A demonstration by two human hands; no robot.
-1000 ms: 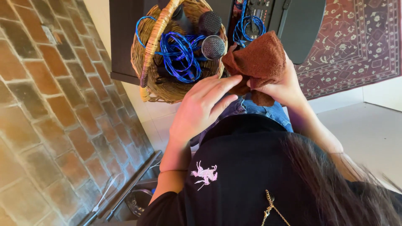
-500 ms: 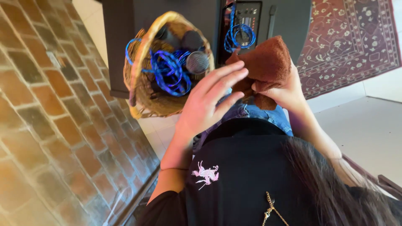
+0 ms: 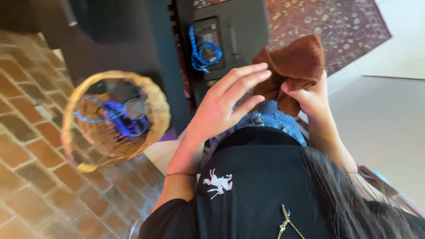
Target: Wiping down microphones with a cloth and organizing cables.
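Note:
A brown cloth [image 3: 295, 66] is bunched in my right hand [image 3: 310, 99], held up in front of my body. My left hand [image 3: 226, 104] hovers just left of it with fingers spread, its fingertips at the cloth's edge. Both hands are above my black shirt and blue jeans. Behind the cloth stands a black piece of equipment [image 3: 230, 40] with a coiled blue cable [image 3: 203, 55] hanging on it.
A wicker basket [image 3: 113, 117] with blue cables and a microphone sits at the left on a brick floor [image 3: 31, 146]. A patterned red rug [image 3: 336, 31] lies at the upper right beside pale flooring [image 3: 389, 128]. Dark furniture fills the top left.
The view has swung right, so the basket now appears lower and further left. The cloth stays in my right hand; my left hand has opened a little beside it.

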